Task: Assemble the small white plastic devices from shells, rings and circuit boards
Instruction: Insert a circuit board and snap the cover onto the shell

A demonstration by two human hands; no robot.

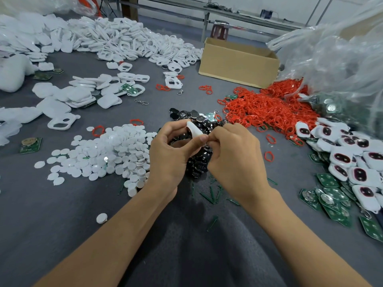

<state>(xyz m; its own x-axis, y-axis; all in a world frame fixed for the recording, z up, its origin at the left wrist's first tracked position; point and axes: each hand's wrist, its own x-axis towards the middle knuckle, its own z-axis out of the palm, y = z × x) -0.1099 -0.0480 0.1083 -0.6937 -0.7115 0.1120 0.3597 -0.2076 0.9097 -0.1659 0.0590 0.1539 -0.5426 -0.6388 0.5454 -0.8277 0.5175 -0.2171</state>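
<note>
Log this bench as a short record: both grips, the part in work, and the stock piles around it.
left grip: holds white shell, in front of the black parts pile
right grip: pinches the shell's lower end
left of hands: white discs
right of hands: red rings, circuit boards, part-built shells
far: cardboard box, white frames

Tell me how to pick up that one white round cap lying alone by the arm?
Pinch the lone white cap by its rim, thumb and finger on opposite edges, coming from above. It looks like a flat disc lying on the grey table, so the top gives nothing to hold, and bare cloth around it probably leaves room for fingertips.
</note>
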